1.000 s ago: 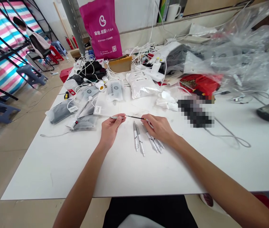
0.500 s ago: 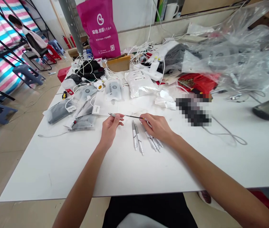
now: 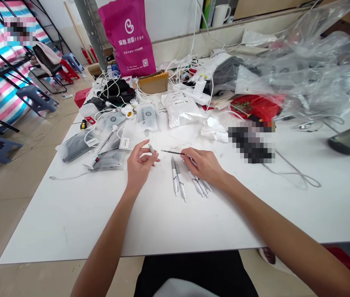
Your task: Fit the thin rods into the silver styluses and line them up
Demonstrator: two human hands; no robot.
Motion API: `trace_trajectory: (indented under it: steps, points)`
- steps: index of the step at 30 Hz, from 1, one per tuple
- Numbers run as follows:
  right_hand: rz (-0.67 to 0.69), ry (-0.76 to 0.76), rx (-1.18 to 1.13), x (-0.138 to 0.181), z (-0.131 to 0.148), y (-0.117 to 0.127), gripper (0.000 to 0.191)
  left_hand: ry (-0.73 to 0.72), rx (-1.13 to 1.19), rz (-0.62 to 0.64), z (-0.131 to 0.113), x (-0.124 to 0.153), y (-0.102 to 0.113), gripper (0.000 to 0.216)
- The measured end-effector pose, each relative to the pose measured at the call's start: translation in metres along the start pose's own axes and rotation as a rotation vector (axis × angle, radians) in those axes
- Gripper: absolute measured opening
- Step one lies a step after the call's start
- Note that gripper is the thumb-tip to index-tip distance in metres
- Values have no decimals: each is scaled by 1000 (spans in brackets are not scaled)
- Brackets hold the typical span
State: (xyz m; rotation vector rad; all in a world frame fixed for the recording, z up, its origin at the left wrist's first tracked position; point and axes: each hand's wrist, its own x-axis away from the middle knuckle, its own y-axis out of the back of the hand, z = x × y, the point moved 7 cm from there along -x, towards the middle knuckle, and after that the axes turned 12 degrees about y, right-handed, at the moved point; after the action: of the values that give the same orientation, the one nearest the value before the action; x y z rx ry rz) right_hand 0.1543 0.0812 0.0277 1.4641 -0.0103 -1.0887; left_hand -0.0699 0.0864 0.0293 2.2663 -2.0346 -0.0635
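Note:
My left hand pinches a short grey pen tip section between thumb and fingers, its pointed end turned up. In my right hand is a thin dark pen refill, which sticks out to the left toward my left hand. A small gap parts the refill from the grey piece. Below, two white-and-grey pens lie side by side on the white table. Several more pens lie partly under my right hand, their upper ends hidden.
Behind my hands are bagged dark items, a white plastic packet, tangled white cables and a magenta bag. Clear plastic sheeting covers the back right. A grey cable lies to the right. Someone sits far left.
The grey tip section in my left hand has turned from lying sideways to pointing up, and has come away from the refill's end. My right hand has hardly moved.

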Motion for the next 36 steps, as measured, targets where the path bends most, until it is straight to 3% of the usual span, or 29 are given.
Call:
trace_trajectory:
  steps: [36]
  points:
    - [18,-19,-20,0,0,0,23,-15,-60,51,-1,5,-4,43]
